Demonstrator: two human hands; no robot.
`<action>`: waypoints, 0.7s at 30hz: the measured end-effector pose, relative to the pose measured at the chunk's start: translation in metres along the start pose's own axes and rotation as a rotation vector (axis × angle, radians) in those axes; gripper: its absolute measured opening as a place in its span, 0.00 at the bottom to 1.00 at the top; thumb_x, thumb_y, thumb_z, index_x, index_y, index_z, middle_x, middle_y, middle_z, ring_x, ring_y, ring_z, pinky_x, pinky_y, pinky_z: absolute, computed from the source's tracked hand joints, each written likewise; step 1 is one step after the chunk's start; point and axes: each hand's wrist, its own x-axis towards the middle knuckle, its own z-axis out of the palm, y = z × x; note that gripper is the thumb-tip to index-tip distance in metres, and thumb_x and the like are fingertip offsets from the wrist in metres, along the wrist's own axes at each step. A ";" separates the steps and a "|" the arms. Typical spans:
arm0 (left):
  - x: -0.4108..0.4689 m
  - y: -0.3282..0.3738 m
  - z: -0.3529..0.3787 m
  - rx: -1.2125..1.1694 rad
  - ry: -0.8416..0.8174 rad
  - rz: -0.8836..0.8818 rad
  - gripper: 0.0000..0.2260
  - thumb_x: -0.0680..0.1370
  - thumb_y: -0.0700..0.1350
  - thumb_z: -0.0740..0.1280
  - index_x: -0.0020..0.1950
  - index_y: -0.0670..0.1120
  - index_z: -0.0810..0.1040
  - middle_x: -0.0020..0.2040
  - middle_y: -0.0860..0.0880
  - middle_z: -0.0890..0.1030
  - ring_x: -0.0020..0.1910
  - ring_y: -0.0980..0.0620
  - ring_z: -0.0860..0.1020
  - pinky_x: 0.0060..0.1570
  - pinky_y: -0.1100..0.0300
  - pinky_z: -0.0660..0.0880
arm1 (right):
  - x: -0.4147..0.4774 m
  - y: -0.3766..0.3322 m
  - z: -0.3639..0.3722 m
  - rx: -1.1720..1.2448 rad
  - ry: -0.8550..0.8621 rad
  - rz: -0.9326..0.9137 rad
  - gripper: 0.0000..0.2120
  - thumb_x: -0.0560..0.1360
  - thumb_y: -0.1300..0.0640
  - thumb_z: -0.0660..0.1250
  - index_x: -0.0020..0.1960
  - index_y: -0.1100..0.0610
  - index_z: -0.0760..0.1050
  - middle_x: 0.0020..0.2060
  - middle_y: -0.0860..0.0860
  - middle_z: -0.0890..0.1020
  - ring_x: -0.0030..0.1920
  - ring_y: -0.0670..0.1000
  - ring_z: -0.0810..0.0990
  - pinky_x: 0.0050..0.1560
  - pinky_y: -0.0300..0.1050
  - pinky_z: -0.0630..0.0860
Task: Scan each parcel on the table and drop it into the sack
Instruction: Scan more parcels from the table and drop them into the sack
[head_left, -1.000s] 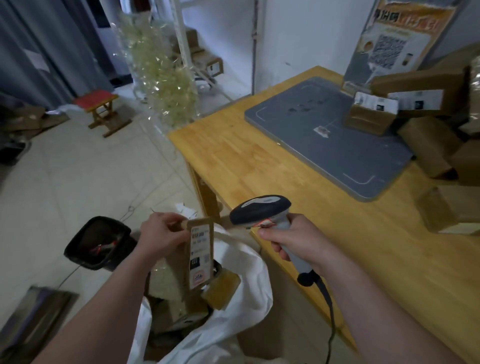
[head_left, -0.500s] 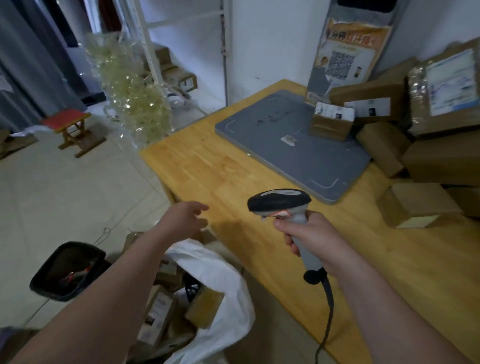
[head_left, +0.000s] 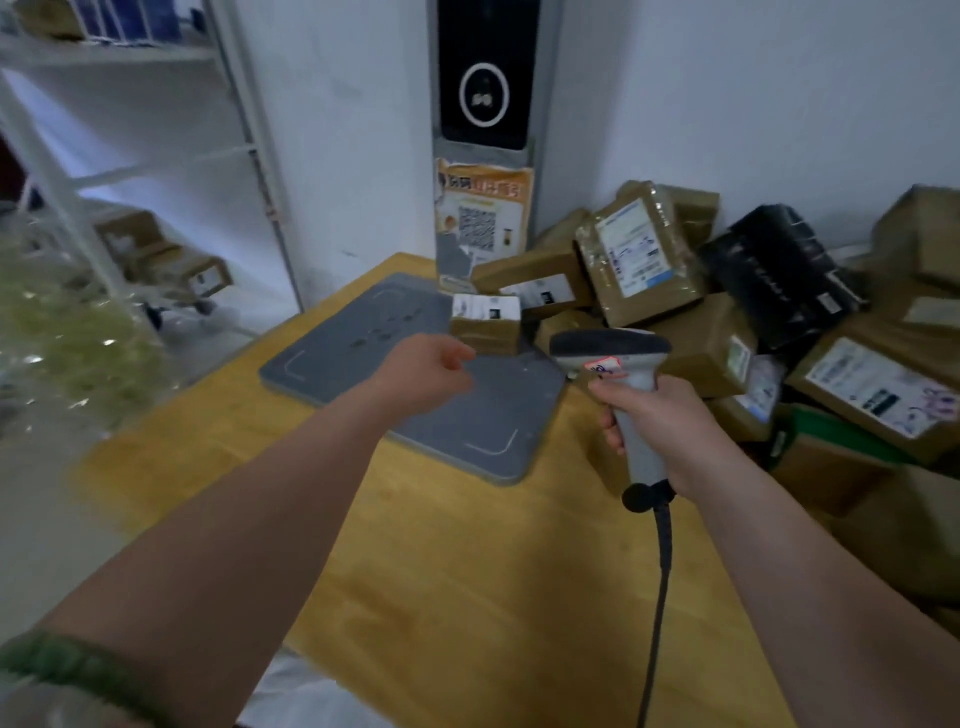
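Observation:
My left hand (head_left: 423, 371) reaches out over the grey mat (head_left: 363, 364), empty, fingers loosely curled, a short way from a small brown parcel (head_left: 485, 325) with a white label. My right hand (head_left: 657, 426) grips the handle of a grey barcode scanner (head_left: 615, 358), its dark head pointing left; the cable hangs down. Several brown parcels (head_left: 641, 260) and a black one (head_left: 779, 275) are heaped on the wooden table (head_left: 467, 571) at the right. Only a white corner of the sack (head_left: 296, 696) shows at the bottom edge.
A tall grey stand with a dark screen and a QR poster (head_left: 485, 218) rises behind the mat. White shelving (head_left: 156, 156) with boxes stands at the left, by a clear bag of yellowish material (head_left: 67, 332). The table's left edge runs diagonally.
My left hand let the labelled parcel go into the sack, then rose and stretched over the table toward the pile. The view swung up and right; the scanner stayed in my right hand.

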 end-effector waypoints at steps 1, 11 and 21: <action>0.011 0.004 0.002 0.003 -0.008 0.004 0.18 0.77 0.41 0.68 0.67 0.47 0.75 0.58 0.48 0.79 0.50 0.52 0.76 0.45 0.61 0.70 | 0.007 -0.001 -0.002 0.018 0.020 0.007 0.07 0.75 0.56 0.71 0.48 0.60 0.77 0.36 0.57 0.78 0.33 0.52 0.75 0.36 0.46 0.73; 0.156 0.011 0.002 0.179 -0.093 0.141 0.34 0.61 0.58 0.61 0.60 0.39 0.79 0.55 0.40 0.81 0.54 0.42 0.78 0.47 0.57 0.72 | 0.123 -0.018 0.006 0.072 0.171 0.054 0.08 0.75 0.53 0.70 0.51 0.56 0.78 0.39 0.53 0.81 0.37 0.49 0.78 0.38 0.42 0.75; 0.308 -0.044 0.019 0.364 -0.062 0.067 0.33 0.75 0.48 0.69 0.76 0.44 0.57 0.73 0.40 0.60 0.71 0.38 0.62 0.70 0.45 0.61 | 0.228 0.002 0.029 0.023 0.183 0.166 0.09 0.75 0.53 0.71 0.52 0.57 0.78 0.46 0.55 0.81 0.45 0.51 0.78 0.45 0.45 0.74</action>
